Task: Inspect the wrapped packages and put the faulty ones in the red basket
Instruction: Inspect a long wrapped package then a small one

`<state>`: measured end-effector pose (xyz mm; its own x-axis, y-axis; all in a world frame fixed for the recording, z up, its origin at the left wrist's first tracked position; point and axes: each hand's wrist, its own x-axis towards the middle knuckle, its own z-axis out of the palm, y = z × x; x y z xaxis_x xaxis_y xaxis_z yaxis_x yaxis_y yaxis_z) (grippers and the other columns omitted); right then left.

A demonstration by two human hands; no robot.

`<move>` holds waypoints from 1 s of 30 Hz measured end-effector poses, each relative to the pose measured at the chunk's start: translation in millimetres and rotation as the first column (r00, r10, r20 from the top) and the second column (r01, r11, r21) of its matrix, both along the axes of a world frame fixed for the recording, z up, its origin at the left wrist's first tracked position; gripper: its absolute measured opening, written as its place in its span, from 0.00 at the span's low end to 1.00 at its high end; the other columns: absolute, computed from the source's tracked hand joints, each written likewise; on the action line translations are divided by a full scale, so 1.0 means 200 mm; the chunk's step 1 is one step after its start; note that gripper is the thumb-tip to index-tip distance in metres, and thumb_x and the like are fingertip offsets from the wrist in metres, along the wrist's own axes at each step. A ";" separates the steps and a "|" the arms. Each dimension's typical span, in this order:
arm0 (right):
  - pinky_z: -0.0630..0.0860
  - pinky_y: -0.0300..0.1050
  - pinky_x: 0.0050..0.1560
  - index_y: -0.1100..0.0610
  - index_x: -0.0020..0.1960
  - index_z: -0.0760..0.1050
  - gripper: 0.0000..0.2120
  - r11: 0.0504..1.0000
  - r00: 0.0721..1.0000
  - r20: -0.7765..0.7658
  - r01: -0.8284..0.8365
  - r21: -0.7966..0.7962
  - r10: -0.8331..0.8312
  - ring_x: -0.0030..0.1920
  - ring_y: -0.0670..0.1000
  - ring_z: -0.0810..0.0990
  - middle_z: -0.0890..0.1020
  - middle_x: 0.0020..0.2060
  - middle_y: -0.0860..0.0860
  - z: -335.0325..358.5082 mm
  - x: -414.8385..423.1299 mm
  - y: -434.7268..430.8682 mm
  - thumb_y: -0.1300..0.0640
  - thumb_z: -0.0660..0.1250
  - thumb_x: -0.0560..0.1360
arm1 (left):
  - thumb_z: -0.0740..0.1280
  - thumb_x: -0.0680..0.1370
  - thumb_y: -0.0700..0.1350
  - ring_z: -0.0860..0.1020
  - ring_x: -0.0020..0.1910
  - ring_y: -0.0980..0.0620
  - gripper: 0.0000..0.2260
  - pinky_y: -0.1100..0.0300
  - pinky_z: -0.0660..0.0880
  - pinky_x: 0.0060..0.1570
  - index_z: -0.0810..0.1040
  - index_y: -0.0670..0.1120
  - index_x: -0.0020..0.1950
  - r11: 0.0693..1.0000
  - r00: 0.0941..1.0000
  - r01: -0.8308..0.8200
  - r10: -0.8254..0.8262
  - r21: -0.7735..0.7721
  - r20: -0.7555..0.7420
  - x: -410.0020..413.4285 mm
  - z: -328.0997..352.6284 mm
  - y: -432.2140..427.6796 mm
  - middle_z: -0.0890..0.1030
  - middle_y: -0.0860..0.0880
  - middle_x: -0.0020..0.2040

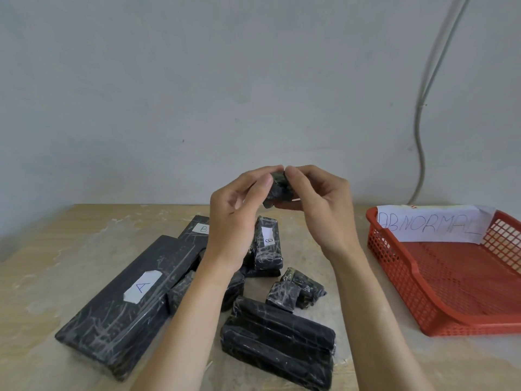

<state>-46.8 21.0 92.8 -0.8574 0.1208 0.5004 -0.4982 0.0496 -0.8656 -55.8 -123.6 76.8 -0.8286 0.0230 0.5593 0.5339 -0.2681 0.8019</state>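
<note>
Two hands up over bench: left hand and right hand both pinching one small black wrapped package between fingertips, held mid-air for a look. Risk: glossy wrap, tip-only grip, so pkg could slip and drop into the pile below, mixing w/ unchecked ones. Count: approx. 7 pkgs lying on bench, some overlapped, exact no. unclear. 1 red basket at right, paper "ABNORMAL" sign, no pkgs inside.

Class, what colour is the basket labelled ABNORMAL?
Red-orange basket, with a white paper label; seen in the head view.
</note>
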 end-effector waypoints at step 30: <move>0.84 0.59 0.60 0.53 0.71 0.73 0.22 0.978 0.984 0.010 -0.180 0.105 0.180 0.57 0.60 0.87 0.84 0.66 0.53 0.04 0.03 0.17 0.60 0.71 0.78 | 0.70 0.81 0.34 0.88 0.50 0.47 0.13 0.53 0.85 0.48 0.82 0.43 0.65 0.998 0.963 -0.019 0.036 -0.066 0.268 -0.01 0.04 -0.05 0.89 0.44 0.49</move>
